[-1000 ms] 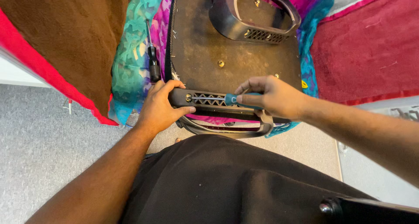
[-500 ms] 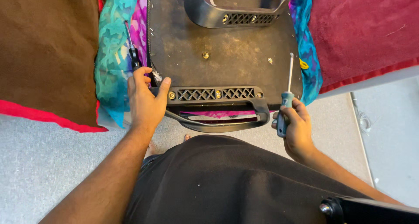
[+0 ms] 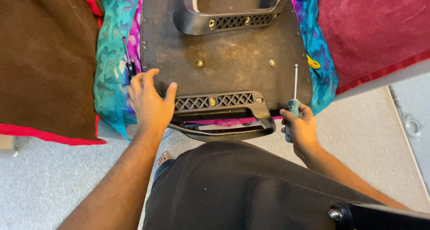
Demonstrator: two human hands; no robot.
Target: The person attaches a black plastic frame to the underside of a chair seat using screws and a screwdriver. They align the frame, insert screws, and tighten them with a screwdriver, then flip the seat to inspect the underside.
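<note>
The right hand (image 3: 301,128) grips a blue-handled screwdriver (image 3: 293,105) upright beside the dark upturned chair seat base (image 3: 233,59); the left hand (image 3: 150,102) lies spread flat, bracing its corner. Unbraced, the base might slide on the loose patterned cloth (image 3: 109,55), making the tip slip

Raised surface, likely a bed, only its pale edge (image 3: 394,75) showing at right. Directly on it: brown blanket (image 3: 45,64) with red trim at left, maroon blanket (image 3: 371,28) at right, teal and magenta patterned cloth (image 3: 109,77) between them. Dark upturned seat base (image 3: 233,55) lies flat on the patterned cloth, its near edge overhanging the surface. Grey carpet floor (image 3: 45,185) below, a bare foot (image 3: 165,158) on it, thin white cord (image 3: 410,122) lying at far right.
</note>
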